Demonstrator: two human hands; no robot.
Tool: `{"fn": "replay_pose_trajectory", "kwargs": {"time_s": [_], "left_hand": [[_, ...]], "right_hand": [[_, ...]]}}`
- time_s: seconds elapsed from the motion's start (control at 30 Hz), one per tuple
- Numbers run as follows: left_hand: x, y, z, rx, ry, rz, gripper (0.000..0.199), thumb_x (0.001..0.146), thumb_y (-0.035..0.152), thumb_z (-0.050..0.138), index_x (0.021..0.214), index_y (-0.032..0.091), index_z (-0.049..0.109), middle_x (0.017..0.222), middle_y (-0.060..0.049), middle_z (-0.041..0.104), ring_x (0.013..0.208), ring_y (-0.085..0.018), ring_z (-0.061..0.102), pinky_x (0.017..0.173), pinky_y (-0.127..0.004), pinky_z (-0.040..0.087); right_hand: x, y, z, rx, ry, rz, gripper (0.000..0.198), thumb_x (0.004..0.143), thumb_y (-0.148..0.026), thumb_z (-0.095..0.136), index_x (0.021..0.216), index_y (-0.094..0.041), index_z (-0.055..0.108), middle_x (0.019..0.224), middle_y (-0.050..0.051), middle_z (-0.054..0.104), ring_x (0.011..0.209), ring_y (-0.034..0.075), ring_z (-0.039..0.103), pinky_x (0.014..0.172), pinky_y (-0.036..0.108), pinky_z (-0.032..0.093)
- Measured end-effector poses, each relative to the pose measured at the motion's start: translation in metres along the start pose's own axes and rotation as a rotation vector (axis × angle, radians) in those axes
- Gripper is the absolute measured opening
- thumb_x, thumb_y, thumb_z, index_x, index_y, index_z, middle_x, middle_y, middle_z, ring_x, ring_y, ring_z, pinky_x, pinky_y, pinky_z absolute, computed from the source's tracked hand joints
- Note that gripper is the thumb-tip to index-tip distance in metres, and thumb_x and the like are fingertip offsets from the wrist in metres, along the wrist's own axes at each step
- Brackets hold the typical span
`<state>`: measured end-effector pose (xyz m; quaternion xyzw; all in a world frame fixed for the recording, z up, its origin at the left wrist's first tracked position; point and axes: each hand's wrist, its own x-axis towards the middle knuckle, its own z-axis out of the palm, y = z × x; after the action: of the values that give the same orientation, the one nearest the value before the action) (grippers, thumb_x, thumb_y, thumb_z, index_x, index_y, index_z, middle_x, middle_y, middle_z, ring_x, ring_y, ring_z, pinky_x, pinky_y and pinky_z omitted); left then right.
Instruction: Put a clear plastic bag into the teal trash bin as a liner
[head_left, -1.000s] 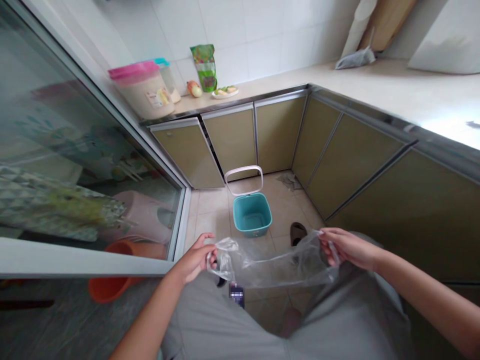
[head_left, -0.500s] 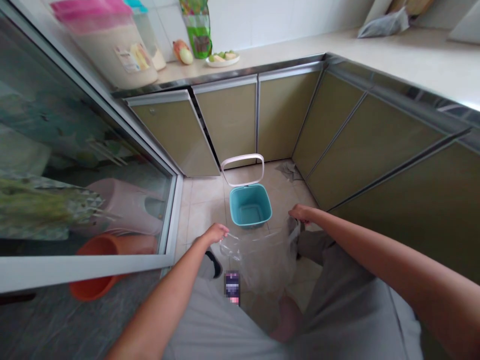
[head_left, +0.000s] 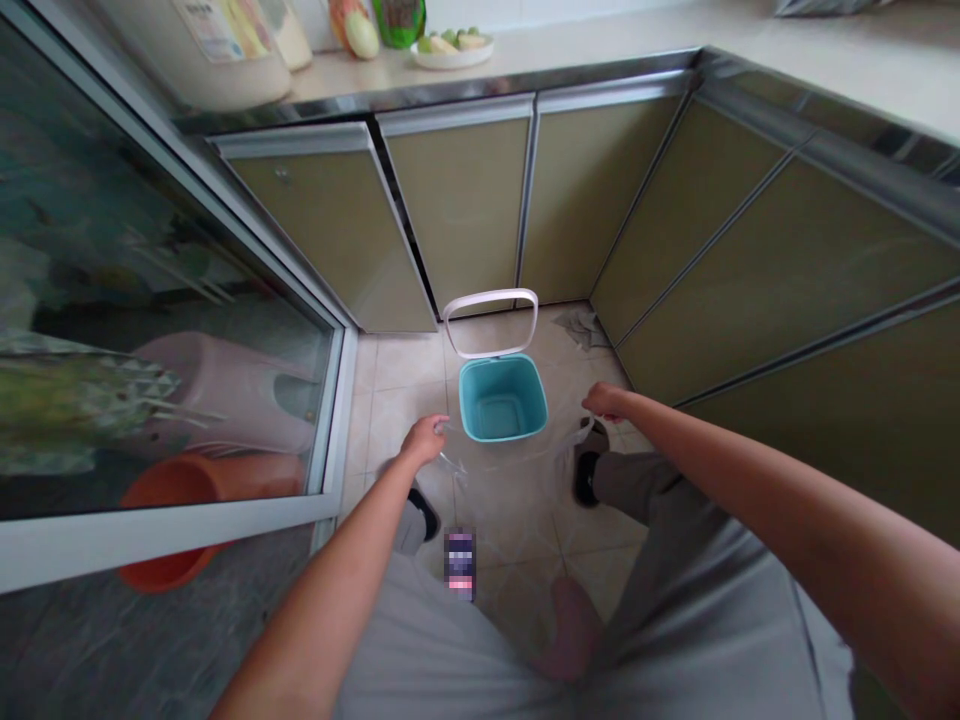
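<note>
Far left: a bucket (head_left: 174, 478) shows partly through glass (head_left: 82, 300). Left hand (head_left: 424, 441): fingers clamp 1 side of the clear bag (head_left: 517, 475), which hangs between the 2 hands, in front of the bin (head_left: 503, 400) on the floor (head_left: 405, 360). Right hand (head_left: 606, 401): fingers clamp the bag's other side, near a slipper (head_left: 592, 436).

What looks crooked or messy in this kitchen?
The leftmost flat, olive, silver-edged cabinet door looks askew: a dark gap runs beside it. A crumpled grey scrap, material unclear, lies like litter on the pale tiled floor.
</note>
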<state>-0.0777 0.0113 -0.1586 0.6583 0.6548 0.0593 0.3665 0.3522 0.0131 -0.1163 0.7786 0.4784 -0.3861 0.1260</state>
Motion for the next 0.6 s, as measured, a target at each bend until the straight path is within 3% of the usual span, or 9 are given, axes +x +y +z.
{"fn": "replay_pose_trajectory", "kwargs": {"time_s": [0.07, 0.17, 0.27, 0.43, 0.5, 0.6], "left_hand": [[-0.001, 0.003, -0.003, 0.043, 0.017, 0.02, 0.047, 0.084, 0.013, 0.066, 0.13, 0.023, 0.072, 0.133, -0.009, 0.071, 0.117, -0.022, 0.068, 0.103, -0.029, 0.05], [-0.003, 0.008, -0.006, 0.071, 0.038, 0.03, 0.046, 0.085, 0.016, 0.065, 0.13, 0.024, 0.071, 0.134, -0.01, 0.069, 0.117, -0.022, 0.067, 0.103, -0.03, 0.049], [-0.005, 0.014, -0.01, 0.055, 0.037, 0.037, 0.047, 0.086, 0.016, 0.064, 0.132, 0.024, 0.07, 0.129, -0.01, 0.07, 0.114, -0.021, 0.067, 0.099, -0.029, 0.05], [-0.006, 0.024, -0.015, 0.06, 0.041, 0.002, 0.048, 0.087, 0.015, 0.063, 0.133, 0.025, 0.069, 0.125, -0.011, 0.07, 0.109, -0.021, 0.068, 0.095, -0.03, 0.051], [-0.007, 0.027, -0.017, 0.073, 0.019, -0.011, 0.049, 0.087, 0.015, 0.063, 0.134, 0.026, 0.068, 0.123, -0.01, 0.071, 0.107, -0.021, 0.069, 0.093, -0.029, 0.051], [-0.006, 0.029, -0.019, 0.099, -0.016, -0.03, 0.049, 0.087, 0.016, 0.063, 0.135, 0.027, 0.067, 0.121, -0.008, 0.073, 0.104, -0.022, 0.07, 0.09, -0.03, 0.051]], "right_hand": [[-0.002, -0.005, -0.007, -0.023, -0.049, 0.03, 0.03, 0.086, -0.038, 0.071, 0.085, -0.008, 0.068, 0.063, 0.008, 0.061, 0.059, 0.019, 0.063, 0.054, 0.029, 0.05], [-0.003, -0.021, -0.021, 0.008, -0.022, 0.01, 0.052, 0.079, -0.049, 0.079, 0.111, -0.009, 0.066, 0.079, 0.01, 0.067, 0.066, 0.021, 0.066, 0.059, 0.031, 0.054], [0.002, -0.053, -0.044, 0.062, 0.156, -0.048, 0.073, 0.076, -0.051, 0.081, 0.133, -0.012, 0.057, 0.102, 0.015, 0.07, 0.083, 0.025, 0.071, 0.068, 0.035, 0.058], [0.011, -0.122, -0.092, 0.123, 0.535, -0.272, 0.08, 0.086, -0.043, 0.07, 0.154, -0.014, 0.039, 0.138, 0.022, 0.06, 0.119, 0.032, 0.064, 0.097, 0.04, 0.054], [0.01, -0.143, -0.106, 0.093, 0.592, -0.352, 0.083, 0.088, -0.039, 0.066, 0.159, -0.016, 0.031, 0.142, 0.023, 0.058, 0.122, 0.034, 0.062, 0.1, 0.044, 0.052], [0.002, -0.158, -0.114, -0.021, 0.567, -0.398, 0.072, 0.088, -0.035, 0.062, 0.155, -0.021, 0.039, 0.132, 0.02, 0.065, 0.114, 0.035, 0.066, 0.095, 0.047, 0.054]]}}
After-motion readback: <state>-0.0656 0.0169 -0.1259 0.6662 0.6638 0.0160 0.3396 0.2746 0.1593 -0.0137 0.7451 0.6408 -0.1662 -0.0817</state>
